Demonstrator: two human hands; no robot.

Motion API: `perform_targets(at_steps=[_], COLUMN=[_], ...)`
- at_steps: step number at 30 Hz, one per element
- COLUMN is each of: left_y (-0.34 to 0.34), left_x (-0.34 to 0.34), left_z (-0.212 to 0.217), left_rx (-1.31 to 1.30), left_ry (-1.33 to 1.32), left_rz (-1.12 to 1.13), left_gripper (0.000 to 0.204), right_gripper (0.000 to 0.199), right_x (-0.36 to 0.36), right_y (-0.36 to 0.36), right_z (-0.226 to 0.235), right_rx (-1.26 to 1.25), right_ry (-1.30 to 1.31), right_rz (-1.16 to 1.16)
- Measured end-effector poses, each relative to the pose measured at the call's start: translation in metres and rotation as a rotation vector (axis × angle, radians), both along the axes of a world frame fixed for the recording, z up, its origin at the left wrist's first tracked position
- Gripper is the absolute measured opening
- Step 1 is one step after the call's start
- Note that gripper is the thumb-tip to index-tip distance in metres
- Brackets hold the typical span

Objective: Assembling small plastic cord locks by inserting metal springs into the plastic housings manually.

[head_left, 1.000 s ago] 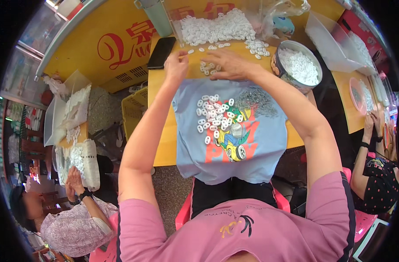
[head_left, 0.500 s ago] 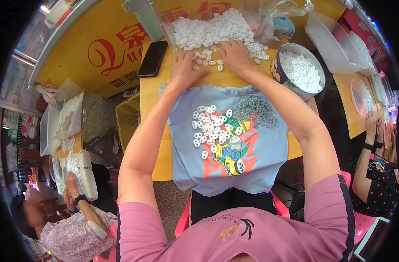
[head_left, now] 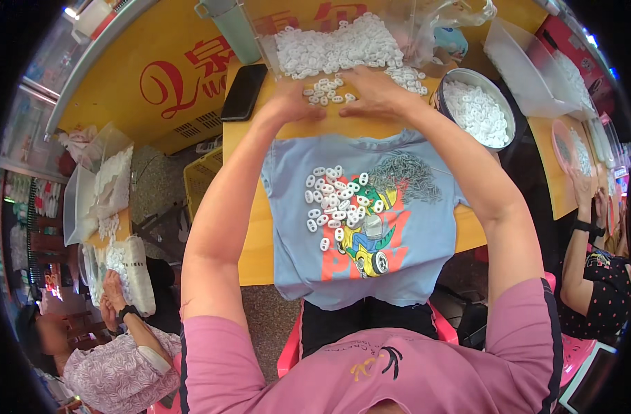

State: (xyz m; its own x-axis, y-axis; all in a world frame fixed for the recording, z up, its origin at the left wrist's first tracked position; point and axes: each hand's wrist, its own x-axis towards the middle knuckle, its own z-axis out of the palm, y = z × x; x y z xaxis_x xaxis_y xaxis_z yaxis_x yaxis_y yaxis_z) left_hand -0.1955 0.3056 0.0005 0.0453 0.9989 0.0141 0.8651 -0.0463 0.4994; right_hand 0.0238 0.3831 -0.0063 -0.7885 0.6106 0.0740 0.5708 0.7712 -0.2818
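On the wooden table (head_left: 255, 241), my left hand (head_left: 294, 102) rests with its thumb spread toward a small group of white oval two-hole pieces (head_left: 325, 90). Across that group, my right hand (head_left: 376, 91) curves around the other side, thumb and fingers apart. Neither hand holds anything. Just beyond them lies a large heap of the same pieces (head_left: 336, 48) in a clear tray. Closer to me, a blue printed T-shirt (head_left: 294, 255) is spread out, bearing several loose white pieces (head_left: 337, 196) and a pile of small grey metal pins (head_left: 405, 176).
A black phone (head_left: 244, 92) and a green bottle (head_left: 231, 33) are at the back left. At right stands a round tin (head_left: 506, 138) of white pieces, with a clear bin (head_left: 526, 76) behind it. Other people's hands work at left (head_left: 113, 293) and right (head_left: 583, 196).
The loose pieces between my hands are bunched closer together, slightly farther from me. Both hands have shifted around them, and the shirt's upper left corner has moved right.
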Motion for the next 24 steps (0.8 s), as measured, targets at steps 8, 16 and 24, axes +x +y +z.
perform_targets(at_steps=[8,16,24], left_y=[0.054,0.046,-0.017], left_x=[0.014,0.016,0.011], left_z=[-0.006,0.003,0.032], left_rx=[-0.357,-0.376,-0.291], left_ry=[-0.002,-0.571,-0.728], left_rz=[-0.005,0.064,0.029], left_gripper=[0.034,0.033,0.038], right_gripper=[0.034,0.031,0.029], right_x=[-0.053,-0.049,-0.035], right_y=[0.032,0.022,-0.035], right_z=[-0.008,-0.008,0.035], right_rx=[-0.229,-0.511,-0.672], right_ry=[-0.055,0.205,0.321], right_rz=[-0.061,-0.133,-0.067])
